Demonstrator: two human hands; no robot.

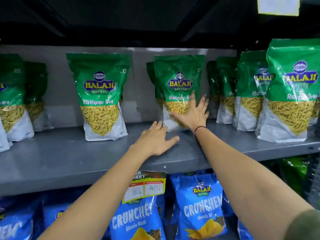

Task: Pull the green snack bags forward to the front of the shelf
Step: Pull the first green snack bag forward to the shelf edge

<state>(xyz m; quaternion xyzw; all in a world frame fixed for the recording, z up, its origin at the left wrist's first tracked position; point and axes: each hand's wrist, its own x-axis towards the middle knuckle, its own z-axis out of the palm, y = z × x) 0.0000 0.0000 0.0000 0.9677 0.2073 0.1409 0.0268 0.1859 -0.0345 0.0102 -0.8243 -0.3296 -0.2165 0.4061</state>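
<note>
Right hand [194,115] splayed flat on a glossy, crinkled green bag [179,87] — upright pouch.

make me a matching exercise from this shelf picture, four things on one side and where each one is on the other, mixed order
Things:
1. right hand
2. left hand
3. price tag
4. blue Crunchem bags

Places:
A. hanging from the front edge of the grey shelf
B. spread against the front of a green snack bag
C. palm down on the shelf surface, just left of that bag
D. on the level below the green bags

Pairs: 1-B, 2-C, 3-A, 4-D
</note>
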